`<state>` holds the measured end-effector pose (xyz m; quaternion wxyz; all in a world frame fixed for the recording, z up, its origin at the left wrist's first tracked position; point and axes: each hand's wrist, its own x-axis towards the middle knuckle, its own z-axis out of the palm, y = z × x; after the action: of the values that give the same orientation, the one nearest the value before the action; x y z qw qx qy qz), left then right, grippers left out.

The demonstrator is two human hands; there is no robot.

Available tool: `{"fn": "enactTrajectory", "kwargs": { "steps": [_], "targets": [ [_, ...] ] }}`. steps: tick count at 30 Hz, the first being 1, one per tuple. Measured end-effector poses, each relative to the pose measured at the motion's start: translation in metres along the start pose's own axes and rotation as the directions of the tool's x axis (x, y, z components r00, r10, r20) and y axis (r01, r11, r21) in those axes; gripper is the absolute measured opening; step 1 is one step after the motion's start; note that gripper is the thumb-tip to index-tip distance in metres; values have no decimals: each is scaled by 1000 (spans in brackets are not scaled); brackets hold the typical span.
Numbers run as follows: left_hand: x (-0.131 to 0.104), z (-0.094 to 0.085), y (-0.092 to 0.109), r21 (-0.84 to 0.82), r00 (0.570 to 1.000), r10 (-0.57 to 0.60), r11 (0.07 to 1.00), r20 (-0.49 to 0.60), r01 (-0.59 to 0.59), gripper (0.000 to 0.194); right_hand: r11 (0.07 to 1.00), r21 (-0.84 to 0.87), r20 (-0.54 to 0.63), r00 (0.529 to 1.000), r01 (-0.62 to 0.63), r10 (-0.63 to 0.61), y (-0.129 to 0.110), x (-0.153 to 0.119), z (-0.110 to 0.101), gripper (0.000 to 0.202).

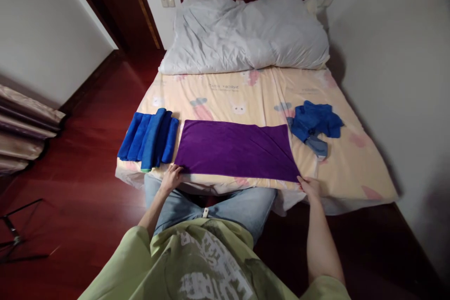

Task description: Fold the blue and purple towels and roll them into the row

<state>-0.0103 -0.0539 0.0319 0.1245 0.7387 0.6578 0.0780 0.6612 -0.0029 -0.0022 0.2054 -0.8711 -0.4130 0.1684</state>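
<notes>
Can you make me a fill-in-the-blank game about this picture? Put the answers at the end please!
1. The cloth spread out between the two hands is coloured ____.
2. The left hand and right hand are at the cloth's two near ____.
3. The blue rolls lie on the person's ____ side of the cloth.
4. The crumpled pile lies on the person's ____ side of the cloth.

Missing words: purple; corners; left; right.

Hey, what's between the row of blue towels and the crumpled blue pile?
In the head view, a purple cloth lies spread between the row of blue towels and the crumpled blue pile, left hand and right hand at its near corners.
</notes>
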Motion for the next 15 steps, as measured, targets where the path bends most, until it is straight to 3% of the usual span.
{"fn": "enactTrajectory", "kwargs": {
  "steps": [3, 5, 7, 9, 11, 15],
  "targets": [
    [7, -8, 10, 60, 993, -117, 991, -5, 117, 32, 986, -167, -38, 999, -6, -1, -19, -5, -1, 37],
    [19, -14, 21, 146, 987, -160, 976, -7, 159, 30, 974, -190, -120, 982, 121, -145, -41, -8, 3, 47],
    [41, -17, 33, 195, 991, -129, 972, -38, 133, 34, 938, -145, -139, 932, 314, -334, -68, -6, 12, 49],
    [76, -17, 42, 160, 996, -37, 986, -78, 49, 41, 890, -81, -121, 882, 449, -455, -98, 5, 25, 49],
    [120, -15, 44, 86, 992, 53, 995, -115, -43, 46, 868, -32, -95, 863, 496, -497, -125, 26, 41, 50],
    [220, -8, 16, -3, 983, 85, 996, -162, -87, 50, 863, 71, -36, 866, 499, -498, -165, 92, 71, 50]
  ]
}}
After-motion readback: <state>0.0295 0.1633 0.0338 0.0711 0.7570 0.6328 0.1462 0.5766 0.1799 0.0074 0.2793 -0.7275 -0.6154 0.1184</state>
